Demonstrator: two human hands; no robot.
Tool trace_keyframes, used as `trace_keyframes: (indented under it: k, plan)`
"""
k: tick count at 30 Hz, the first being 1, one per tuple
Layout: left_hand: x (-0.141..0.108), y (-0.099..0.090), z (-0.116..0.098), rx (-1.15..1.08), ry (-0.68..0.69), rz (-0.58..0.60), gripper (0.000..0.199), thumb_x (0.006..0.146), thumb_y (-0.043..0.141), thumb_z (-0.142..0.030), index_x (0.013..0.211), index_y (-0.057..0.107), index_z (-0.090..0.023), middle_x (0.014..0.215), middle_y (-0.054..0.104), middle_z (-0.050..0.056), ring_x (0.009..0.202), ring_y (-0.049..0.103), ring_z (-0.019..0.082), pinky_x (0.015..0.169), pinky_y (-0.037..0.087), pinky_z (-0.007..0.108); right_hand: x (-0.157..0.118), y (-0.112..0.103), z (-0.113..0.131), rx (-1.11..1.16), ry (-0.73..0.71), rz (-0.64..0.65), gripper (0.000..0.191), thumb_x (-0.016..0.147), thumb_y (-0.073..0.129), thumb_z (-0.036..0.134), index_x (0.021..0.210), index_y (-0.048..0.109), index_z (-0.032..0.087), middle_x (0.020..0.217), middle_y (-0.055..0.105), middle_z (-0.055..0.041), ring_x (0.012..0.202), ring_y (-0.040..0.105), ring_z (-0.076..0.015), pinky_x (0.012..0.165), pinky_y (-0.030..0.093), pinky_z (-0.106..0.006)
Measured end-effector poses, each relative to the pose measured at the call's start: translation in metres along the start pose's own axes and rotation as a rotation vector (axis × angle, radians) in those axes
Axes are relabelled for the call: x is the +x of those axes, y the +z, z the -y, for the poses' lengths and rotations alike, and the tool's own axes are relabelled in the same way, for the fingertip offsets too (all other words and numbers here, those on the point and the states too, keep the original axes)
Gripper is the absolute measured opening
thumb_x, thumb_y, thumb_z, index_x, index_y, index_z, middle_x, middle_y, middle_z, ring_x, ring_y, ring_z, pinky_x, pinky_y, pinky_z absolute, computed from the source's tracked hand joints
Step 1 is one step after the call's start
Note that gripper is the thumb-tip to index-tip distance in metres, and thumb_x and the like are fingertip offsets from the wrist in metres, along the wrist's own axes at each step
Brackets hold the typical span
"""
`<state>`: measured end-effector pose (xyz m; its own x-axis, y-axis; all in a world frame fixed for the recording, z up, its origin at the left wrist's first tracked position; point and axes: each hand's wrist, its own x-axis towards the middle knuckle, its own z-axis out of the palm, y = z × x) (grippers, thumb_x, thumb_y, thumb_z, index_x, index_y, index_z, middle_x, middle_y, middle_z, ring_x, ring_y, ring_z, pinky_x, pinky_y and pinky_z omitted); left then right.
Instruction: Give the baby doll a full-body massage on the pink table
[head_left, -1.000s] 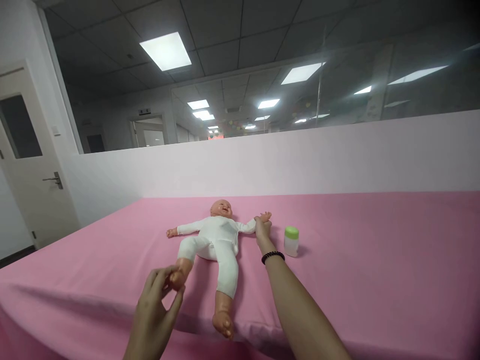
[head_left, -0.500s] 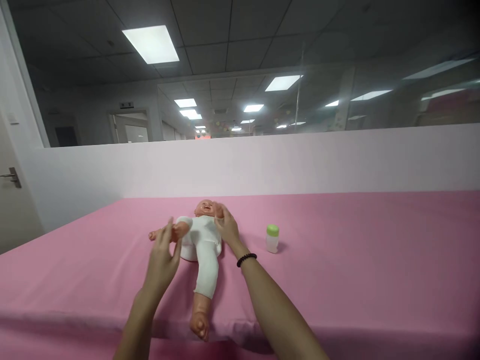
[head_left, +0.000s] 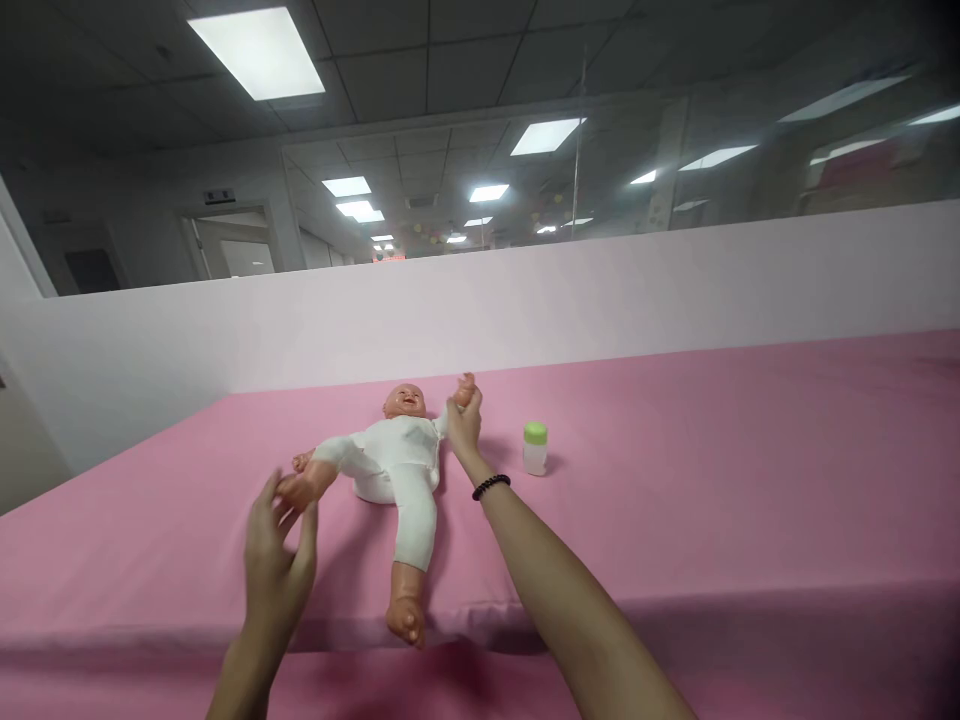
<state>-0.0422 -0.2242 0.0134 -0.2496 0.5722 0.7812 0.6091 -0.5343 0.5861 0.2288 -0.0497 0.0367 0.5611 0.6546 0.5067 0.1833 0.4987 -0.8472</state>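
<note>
Plastic foot (head_left: pixel 298 489) of a white-suited baby doll (head_left: pixel 394 458) is pinched loosely by the half-open left hand (head_left: pixel 274 570), while the doll's smooth hand (head_left: pixel 466 388) is clasped in the closed right hand (head_left: pixel 465 425) over pink cloth (head_left: pixel 675 480).

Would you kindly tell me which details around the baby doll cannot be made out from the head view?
- The doll's arm: its middle is hidden by the right hand.
- Left hand: blurred, so contact with the doll's foot is unclear.
- Green-lidded jar: any label too small.
- Both forearms: cut off by the bottom edge.
</note>
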Motion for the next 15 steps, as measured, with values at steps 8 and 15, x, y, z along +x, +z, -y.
trace_keyframes:
  k: [8,15]
  plan:
    - [0.082,0.074,-0.008,0.136,0.206,0.454,0.05,0.095,0.044,-0.024,0.144,0.047,-0.014,0.133,0.057,0.02,0.121,0.061,0.033,0.099,0.056,0.053,-0.022,0.008,0.012,-0.236,-0.541,0.676,0.054,0.088,0.055,0.013,0.141,0.055,0.026,0.14,0.062,-0.0079,0.13,0.057,-0.0246,0.111,0.043,-0.045]
    - [-0.007,-0.025,-0.018,0.061,-0.014,0.119,0.065,0.091,0.061,-0.05,0.148,0.046,-0.024,0.139,0.057,0.014,0.113,0.067,0.031,0.093,0.062,0.048,0.017,-0.01,-0.005,-0.079,-0.011,-0.014,0.042,0.101,0.05,0.03,0.14,0.051,0.016,0.137,0.059,-0.0143,0.121,0.06,-0.0226,0.104,0.049,-0.041]
